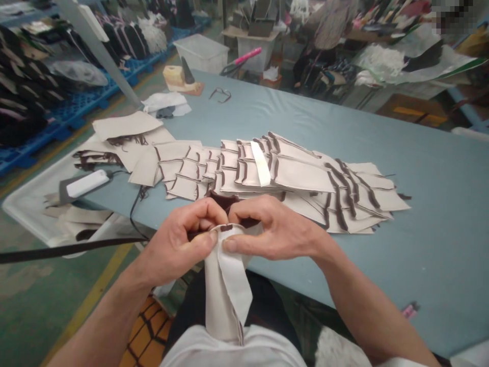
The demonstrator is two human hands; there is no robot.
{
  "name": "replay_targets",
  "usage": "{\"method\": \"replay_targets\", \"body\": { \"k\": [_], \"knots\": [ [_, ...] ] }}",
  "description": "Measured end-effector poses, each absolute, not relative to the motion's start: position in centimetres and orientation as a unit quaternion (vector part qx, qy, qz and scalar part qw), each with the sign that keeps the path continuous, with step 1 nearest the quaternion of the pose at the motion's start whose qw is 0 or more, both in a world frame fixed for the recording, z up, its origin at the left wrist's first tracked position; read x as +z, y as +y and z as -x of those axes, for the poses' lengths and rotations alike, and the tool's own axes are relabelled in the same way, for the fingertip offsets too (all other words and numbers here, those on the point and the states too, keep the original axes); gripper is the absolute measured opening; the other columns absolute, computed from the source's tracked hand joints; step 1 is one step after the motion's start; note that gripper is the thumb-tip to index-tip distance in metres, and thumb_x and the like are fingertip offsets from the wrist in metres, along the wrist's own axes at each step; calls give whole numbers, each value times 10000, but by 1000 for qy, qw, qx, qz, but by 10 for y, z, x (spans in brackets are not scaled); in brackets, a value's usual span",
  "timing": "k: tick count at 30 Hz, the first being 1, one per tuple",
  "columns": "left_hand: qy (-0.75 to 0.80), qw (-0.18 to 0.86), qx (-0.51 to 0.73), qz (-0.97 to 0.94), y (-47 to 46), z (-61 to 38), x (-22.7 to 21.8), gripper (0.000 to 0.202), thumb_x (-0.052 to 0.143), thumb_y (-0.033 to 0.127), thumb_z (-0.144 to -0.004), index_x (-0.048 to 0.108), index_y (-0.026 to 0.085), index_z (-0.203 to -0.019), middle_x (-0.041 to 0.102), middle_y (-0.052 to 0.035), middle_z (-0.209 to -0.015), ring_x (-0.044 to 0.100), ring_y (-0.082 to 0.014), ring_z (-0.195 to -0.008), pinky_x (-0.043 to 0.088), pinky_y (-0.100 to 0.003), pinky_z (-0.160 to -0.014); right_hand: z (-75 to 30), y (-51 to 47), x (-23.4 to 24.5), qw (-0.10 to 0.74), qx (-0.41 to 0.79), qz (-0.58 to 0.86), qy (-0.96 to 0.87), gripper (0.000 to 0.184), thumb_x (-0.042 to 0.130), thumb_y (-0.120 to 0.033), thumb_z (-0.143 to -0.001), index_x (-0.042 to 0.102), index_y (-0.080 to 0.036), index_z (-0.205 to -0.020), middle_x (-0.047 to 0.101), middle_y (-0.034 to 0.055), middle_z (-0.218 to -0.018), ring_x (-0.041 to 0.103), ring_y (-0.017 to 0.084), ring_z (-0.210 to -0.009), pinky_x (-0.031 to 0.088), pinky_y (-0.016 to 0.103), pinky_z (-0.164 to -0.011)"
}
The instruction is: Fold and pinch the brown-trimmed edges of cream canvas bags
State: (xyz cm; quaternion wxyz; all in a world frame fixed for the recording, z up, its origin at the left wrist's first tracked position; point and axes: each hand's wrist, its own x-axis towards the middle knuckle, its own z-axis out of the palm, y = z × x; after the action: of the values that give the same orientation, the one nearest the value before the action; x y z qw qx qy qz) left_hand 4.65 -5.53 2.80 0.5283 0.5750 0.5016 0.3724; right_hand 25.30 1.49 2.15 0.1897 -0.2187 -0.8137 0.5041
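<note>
My left hand point(185, 242) pinches the top edge of a beige fabric piece point(217, 300) between thumb and fingers. On the same edge, my right hand point(269, 227) is closed, its thumb pressed on a white strip point(237, 283) that hangs over the piece. A short dark brown patch point(226, 227) shows on the edge between the two thumbs. Dark brown material point(221, 200) sticks up behind my fingers. From the left, a long dark band point(72, 248) runs towards my left hand; its end is hidden. The piece hangs down to my lap.
Overlapping beige pieces with dark brown edges point(301, 173) cover the middle of the blue-grey table point(431, 214). A pale strip point(261, 164) lies on them. At left are a white device point(87, 183) and a white bin point(34, 204). Glasses point(220, 95) rest at the back.
</note>
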Motion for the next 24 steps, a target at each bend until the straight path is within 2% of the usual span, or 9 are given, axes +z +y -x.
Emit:
{"method": "replay_targets", "body": {
  "k": [3, 5, 12, 16, 19, 24],
  "knots": [
    [494, 529, 376, -578, -54, -47, 26, 62, 667, 258, -803, 629, 212, -821, 519, 61, -567, 400, -93, -446, 303, -192, -404, -254, 12, 23, 205, 530, 236, -788, 232, 638, -356, -935, 588, -200, -771, 537, -42, -723, 472, 120, -663, 313, 257, -622],
    [493, 523, 376, -585, -52, -47, 23, 58, 669, 258, -801, 639, 211, -818, 527, 58, -561, 406, -91, -436, 299, -192, -397, -255, 9, 23, 200, 525, 262, -784, 190, 625, -306, -919, 588, -202, -764, 513, -51, -696, 446, 113, -634, 292, 258, -605],
    [483, 534, 378, -581, -49, -46, 7, 85, 656, 222, -797, 717, 198, -852, 606, 29, -604, 481, -102, -468, 355, -192, -417, -259, 3, 18, 161, 457, 315, -816, 312, 588, -275, -901, 428, -212, -640, 400, -58, -601, 344, 105, -566, 201, 290, -572],
    [471, 524, 401, -586, -49, -46, -3, 107, 686, 236, -820, 763, 191, -879, 718, -27, -706, 579, -134, -539, 440, -214, -470, -259, 1, 20, 165, 467, 326, -805, 281, 573, -244, -865, 420, -214, -632, 358, -65, -587, 306, 97, -551, 186, 293, -565],
    [486, 489, 426, -586, -52, -48, -6, 94, 690, 220, -800, 771, 197, -842, 738, -39, -734, 629, -163, -592, 489, -247, -519, -256, 0, 19, 178, 526, 319, -768, 254, 565, -244, -836, 424, -215, -627, 341, -64, -599, 310, 96, -567, 199, 277, -550],
    [513, 423, 448, -598, -60, -52, -7, 88, 684, 236, -788, 770, 247, -776, 770, -56, -736, 678, -219, -650, 561, -343, -621, -253, -2, 5, 180, 727, 260, -610, 306, 641, -358, -830, 436, -224, -647, 346, -65, -637, 304, 96, -581, 239, 245, -516]
  ]
}}
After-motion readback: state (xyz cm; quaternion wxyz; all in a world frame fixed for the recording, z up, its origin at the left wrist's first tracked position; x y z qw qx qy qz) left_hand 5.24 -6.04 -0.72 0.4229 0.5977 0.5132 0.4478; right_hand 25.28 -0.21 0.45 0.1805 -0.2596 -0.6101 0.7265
